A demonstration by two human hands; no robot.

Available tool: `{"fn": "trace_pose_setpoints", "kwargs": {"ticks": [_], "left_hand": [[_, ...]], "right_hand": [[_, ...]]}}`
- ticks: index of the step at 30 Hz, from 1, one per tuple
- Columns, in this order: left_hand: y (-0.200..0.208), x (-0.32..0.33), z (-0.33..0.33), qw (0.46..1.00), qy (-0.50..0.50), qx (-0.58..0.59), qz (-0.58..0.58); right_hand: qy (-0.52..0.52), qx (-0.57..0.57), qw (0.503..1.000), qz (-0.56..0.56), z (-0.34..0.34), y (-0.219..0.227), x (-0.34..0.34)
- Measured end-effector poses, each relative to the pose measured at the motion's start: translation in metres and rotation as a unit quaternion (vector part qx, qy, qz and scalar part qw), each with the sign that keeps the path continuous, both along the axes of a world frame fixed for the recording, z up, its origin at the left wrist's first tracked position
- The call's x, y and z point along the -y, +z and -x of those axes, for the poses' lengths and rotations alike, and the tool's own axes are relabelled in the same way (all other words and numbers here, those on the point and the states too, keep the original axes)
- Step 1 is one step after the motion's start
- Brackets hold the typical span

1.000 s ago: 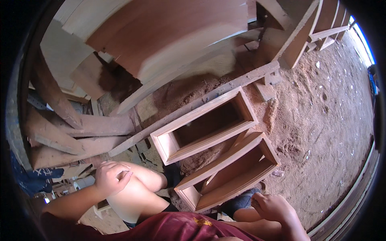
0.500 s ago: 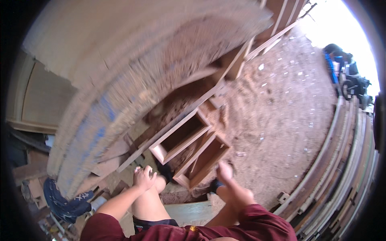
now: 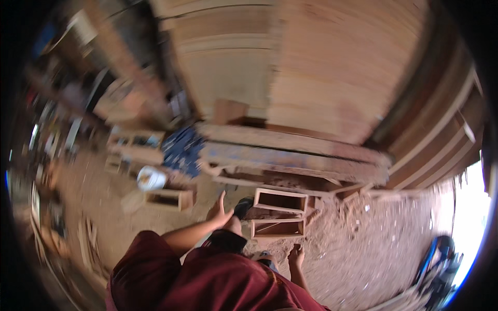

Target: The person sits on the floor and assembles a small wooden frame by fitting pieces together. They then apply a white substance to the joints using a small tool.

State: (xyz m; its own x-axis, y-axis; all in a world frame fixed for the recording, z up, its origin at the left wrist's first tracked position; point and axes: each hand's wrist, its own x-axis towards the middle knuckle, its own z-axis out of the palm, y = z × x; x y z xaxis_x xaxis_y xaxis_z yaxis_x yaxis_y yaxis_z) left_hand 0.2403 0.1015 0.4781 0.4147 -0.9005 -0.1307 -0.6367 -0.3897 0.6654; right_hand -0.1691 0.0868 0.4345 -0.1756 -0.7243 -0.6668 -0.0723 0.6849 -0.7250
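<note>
Currently the left hand [image 3: 219, 211] hangs open and empty, the right hand [image 3: 296, 256] (grip unclear, cannot tell) hangs at its 5 o'clock, the two open wooden boxes [image 3: 280, 201] between them, so a blind step risks kicking the boxes.

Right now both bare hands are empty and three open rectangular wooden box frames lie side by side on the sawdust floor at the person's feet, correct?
Not quite: the head view shows two open rectangular wooden box frames there, not three. The left hand and right hand are indeed empty, above the sawdust floor.
</note>
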Motion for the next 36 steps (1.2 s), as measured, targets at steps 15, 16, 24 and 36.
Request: {"fn": "trace_pose_setpoints", "kwargs": {"ticks": [15, 16, 24, 36], "left_hand": [[0.05, -0.681, 0.277, 0.644, 0.59, -0.239, -0.425], [0.049, -0.689, 0.297, 0.637, 0.585, -0.266, -0.427], [0.024, -0.594, 0.206, 0.781, 0.531, -0.283, -0.166], [0.06, -0.755, 0.004, 0.787, 0.584, -0.175, -0.095]], "right_hand": [[0.568, -0.112, 0.815, -0.022, 0.028, 0.049, -0.024], [0.571, -0.112, 0.813, -0.021, 0.017, 0.052, -0.02], [0.639, -0.108, 0.762, -0.02, -0.105, 0.056, -0.046], [0.819, -0.129, 0.557, -0.046, -0.394, 0.036, -0.256]]}}
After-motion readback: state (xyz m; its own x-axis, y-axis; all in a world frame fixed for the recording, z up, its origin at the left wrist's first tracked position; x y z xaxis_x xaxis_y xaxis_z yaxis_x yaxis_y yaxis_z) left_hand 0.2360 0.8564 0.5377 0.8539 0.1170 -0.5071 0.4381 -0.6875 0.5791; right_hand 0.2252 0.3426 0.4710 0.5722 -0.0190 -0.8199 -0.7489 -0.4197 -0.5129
